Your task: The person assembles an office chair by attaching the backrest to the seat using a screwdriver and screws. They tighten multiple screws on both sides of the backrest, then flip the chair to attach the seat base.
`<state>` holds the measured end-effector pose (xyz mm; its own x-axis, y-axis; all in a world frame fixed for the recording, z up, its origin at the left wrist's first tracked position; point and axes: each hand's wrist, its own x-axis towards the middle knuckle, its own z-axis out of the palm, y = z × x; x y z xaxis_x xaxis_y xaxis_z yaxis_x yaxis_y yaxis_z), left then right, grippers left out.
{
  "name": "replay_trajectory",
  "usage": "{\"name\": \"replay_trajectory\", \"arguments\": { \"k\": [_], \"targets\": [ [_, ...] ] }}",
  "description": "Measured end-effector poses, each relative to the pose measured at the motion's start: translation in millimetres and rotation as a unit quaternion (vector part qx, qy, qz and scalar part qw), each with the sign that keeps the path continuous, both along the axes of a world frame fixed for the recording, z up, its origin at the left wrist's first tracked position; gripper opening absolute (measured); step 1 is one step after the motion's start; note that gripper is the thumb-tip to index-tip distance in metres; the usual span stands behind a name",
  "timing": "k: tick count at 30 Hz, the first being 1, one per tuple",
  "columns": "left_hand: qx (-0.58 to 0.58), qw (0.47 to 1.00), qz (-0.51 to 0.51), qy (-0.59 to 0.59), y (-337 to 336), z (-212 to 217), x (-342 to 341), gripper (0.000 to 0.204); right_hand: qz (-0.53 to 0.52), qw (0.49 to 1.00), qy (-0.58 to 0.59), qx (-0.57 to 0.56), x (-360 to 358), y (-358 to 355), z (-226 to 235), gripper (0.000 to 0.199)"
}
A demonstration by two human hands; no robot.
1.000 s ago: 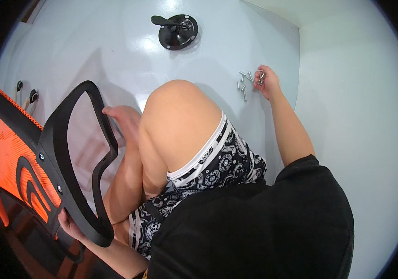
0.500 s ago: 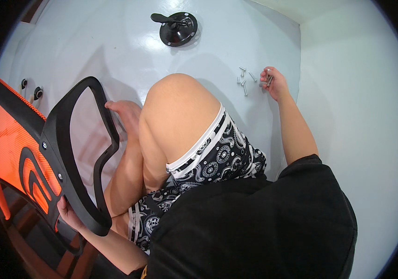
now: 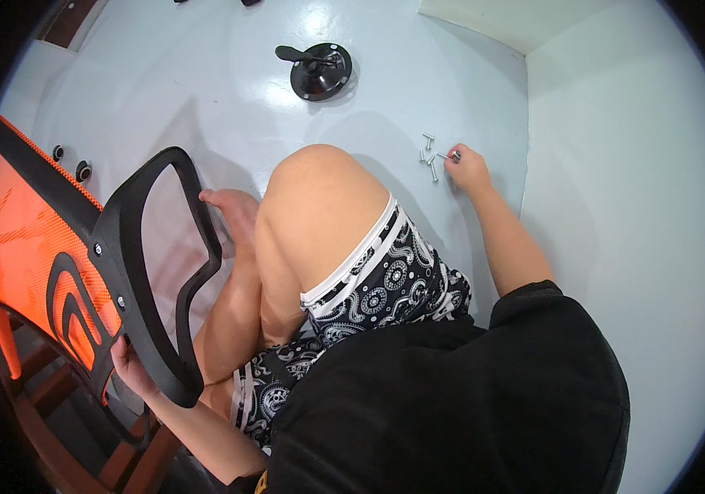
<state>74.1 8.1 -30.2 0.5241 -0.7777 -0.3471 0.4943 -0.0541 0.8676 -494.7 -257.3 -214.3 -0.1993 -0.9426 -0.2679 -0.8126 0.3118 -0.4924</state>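
Note:
My left hand [image 3: 132, 372] is wrapped round the lower edge of an orange mesh chair back [image 3: 27, 239], with part of the fingers hidden. A black loop armrest [image 3: 133, 276] is fixed to the chair back's side by two visible bolt heads and rises above that hand. On the floor at the right, my right hand [image 3: 469, 171] is closed round silver bolts, which show only in part at the fingertips. One bolt's shank points left from those fingers. Several loose bolts [image 3: 434, 171] lie just left of the hand.
Farther out stands a black round plate with a lever [image 3: 319, 74]. Two casters [image 3: 82, 170] rest on the floor beyond the chair back. A white wall [image 3: 616, 181] runs along the right. Brown wooden slats [image 3: 56, 436] lie low on the left. My bent knee [image 3: 319, 222] is between my hands.
My right hand has moved left and turned over toward the loose bolts, its fingertips reaching one of them. The left hand keeps its hold on the chair back. The whole view has shifted slightly.

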Motion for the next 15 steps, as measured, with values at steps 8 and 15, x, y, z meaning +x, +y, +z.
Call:
{"name": "replay_trajectory", "arguments": {
  "k": [8, 15],
  "targets": [
    [-0.011, 1.000, 0.011, -0.008, 0.0, -8.7, -0.2, 0.036, -0.213, 0.718, -0.661, 0.040, -10.4, 26.1, 26.1, 0.018],
    [-0.061, 0.995, -0.053, 0.064, 0.2, -22.0, 15.0, 0.035, 0.045, 0.998, 0.008, -0.039, 8.5, 31.7, -17.0, 0.031]
  ]
}}
